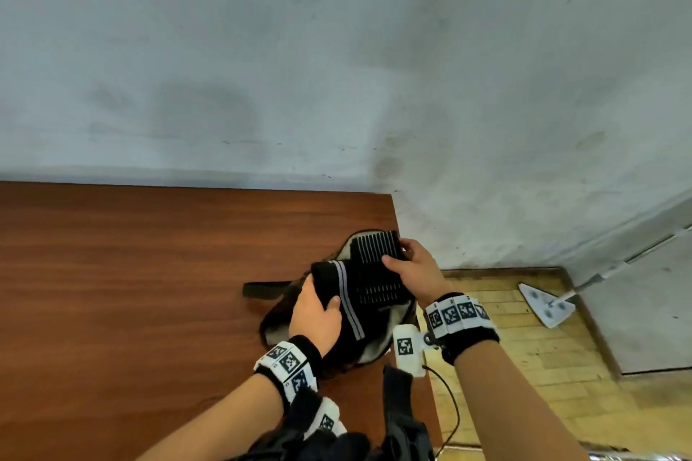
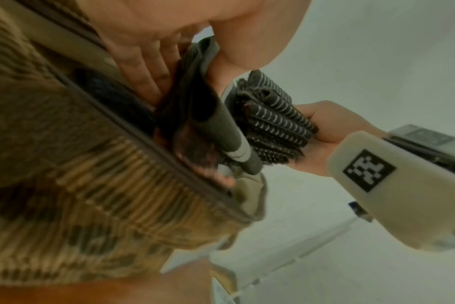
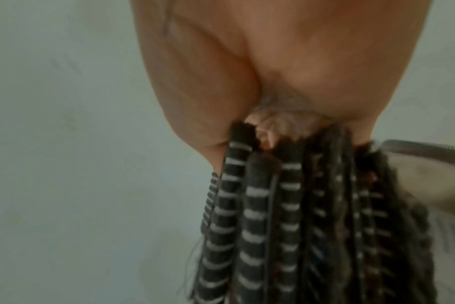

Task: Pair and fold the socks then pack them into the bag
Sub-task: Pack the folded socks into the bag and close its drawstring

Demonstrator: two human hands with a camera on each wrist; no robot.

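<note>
A brown patterned bag (image 1: pixel 284 314) with cream lining lies open at the table's right edge. Over its mouth I hold a bundle of folded socks with both hands. My left hand (image 1: pixel 318 307) grips the black sock with grey-white bands (image 1: pixel 346 296), thumb on top and fingers beneath. My right hand (image 1: pixel 398 254) grips the black socks with thin white stripes (image 1: pixel 376 258) at their far end. The left wrist view shows my left fingers (image 2: pixel 143 67) against the banded sock (image 2: pixel 221 133), beside the bag fabric (image 2: pixel 91 195) and the striped socks (image 2: pixel 275 121). The striped socks (image 3: pixel 273 216) fill the right wrist view under my palm.
The brown wooden table (image 1: pixel 131 292) stands against a grey wall, and the bag's dark strap (image 1: pixel 262 290) trails left. Beyond the table's right edge is parquet floor with a white mop head (image 1: pixel 546 305). A dark strapped item (image 1: pixel 400 419) lies at the near edge.
</note>
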